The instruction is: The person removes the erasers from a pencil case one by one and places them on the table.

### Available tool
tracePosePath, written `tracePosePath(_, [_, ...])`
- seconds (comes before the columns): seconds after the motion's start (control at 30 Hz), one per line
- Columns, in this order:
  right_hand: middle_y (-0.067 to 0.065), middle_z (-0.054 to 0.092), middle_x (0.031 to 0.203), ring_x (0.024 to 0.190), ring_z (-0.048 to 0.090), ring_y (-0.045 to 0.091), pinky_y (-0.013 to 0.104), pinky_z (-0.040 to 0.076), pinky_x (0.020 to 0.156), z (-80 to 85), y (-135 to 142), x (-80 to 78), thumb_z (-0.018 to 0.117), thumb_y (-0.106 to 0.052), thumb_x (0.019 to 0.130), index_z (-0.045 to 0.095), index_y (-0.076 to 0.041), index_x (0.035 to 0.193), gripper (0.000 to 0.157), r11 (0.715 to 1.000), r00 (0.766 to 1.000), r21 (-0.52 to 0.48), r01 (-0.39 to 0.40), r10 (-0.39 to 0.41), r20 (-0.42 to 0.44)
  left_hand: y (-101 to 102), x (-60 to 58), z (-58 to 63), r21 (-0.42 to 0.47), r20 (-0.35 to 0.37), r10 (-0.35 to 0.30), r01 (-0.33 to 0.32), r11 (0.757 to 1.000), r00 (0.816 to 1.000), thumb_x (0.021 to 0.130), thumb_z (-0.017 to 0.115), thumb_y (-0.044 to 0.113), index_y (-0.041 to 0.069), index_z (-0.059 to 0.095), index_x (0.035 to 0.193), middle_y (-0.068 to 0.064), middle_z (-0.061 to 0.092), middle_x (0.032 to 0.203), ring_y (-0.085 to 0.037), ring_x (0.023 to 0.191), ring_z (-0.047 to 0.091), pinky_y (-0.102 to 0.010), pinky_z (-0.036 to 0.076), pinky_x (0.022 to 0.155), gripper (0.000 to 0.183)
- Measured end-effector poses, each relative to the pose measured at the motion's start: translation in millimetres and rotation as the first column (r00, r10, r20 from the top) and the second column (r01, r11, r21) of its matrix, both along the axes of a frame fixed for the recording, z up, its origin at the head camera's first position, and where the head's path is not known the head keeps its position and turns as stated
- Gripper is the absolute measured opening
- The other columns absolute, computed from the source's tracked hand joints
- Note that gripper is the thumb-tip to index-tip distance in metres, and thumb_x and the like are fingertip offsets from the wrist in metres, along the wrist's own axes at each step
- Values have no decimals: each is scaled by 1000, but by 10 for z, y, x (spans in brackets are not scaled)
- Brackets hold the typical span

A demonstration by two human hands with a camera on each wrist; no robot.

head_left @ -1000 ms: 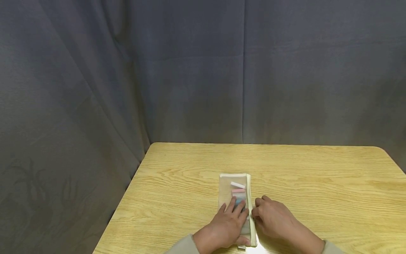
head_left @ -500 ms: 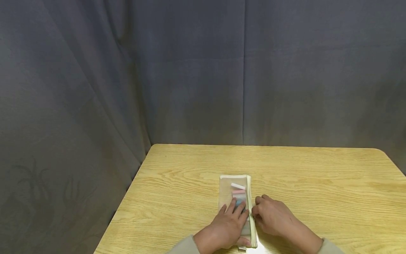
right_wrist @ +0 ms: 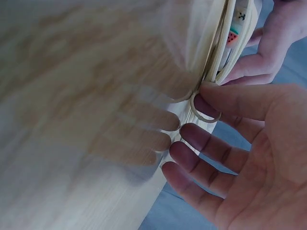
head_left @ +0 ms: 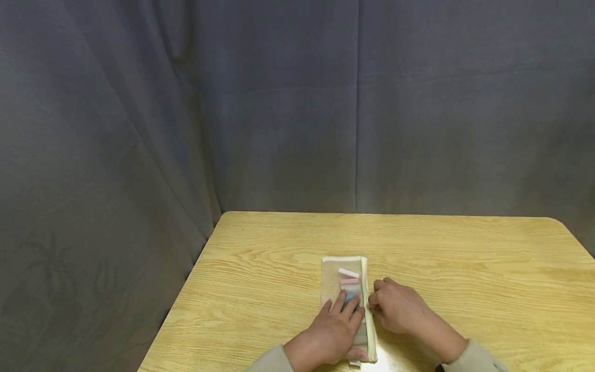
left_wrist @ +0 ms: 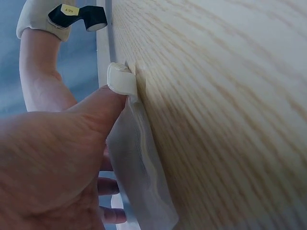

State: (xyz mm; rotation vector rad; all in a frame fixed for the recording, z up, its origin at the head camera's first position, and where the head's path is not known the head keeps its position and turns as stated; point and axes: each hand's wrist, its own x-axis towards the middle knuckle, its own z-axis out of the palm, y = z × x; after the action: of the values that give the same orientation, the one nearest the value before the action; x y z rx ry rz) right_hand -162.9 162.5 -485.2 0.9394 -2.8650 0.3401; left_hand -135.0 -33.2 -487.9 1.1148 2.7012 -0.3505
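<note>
A see-through zip pouch with a cream border lies on the table, a white stick, a pink strip and something blue showing through it. My left hand rests flat on the pouch with fingers spread, its thumb by the near end, where a cream tab sticks out. At the right-hand zip edge, my right hand pinches a ring-shaped zip pull between thumb and index finger; its other fingers are loosely bent. Part of the zip gapes, showing a watermelon-patterned item.
The pouch lies near the front of a wood-grain table. Grey curtains hang behind the table and along its left side. A dark strapped device sits on my right sleeve.
My right hand has shifted slightly away from me along the zip edge, bringing more of its sleeve into view. The left hand and pouch have stayed in place.
</note>
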Motion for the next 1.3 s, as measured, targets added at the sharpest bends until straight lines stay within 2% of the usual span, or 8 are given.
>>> tracePosePath(0.3, [-12,45,69,62,40,7,17,34,45,-79,2,-130,69,-9,74,67,-24,67,17,997,998,31,65,-64,-21,35,-21,2,-23,14,11,-10,1000,1000,77,25,75,22,21,148,-1,10,156,-30,142,12,-46,34,105,89])
tracePosePath(0.6, [-11,46,69,61,42,7,19,34,44,-55,6,-269,71,-11,74,65,-25,66,17,994,995,53,97,-96,-17,25,-27,-46,-25,-2,0,0,1000,1000,77,25,75,22,21,148,-1,11,156,-29,142,12,-45,35,105,89])
tracePosePath(0.93, [-10,45,67,59,40,7,21,34,44,-51,-11,-385,69,-12,75,62,-25,64,19,987,990,76,144,-144,-11,18,-28,-31,-12,-10,-9,9,1000,1000,78,26,75,21,22,147,-2,14,155,-30,141,15,-45,36,104,89])
tracePosePath(1.3, [-9,39,62,54,34,8,21,29,40,-89,1,-485,67,-8,75,51,-26,57,30,990,990,49,131,-129,-49,17,-26,-18,-16,-4,-8,8,1000,1000,78,26,75,20,22,148,-2,13,155,-30,141,14,-46,35,104,88])
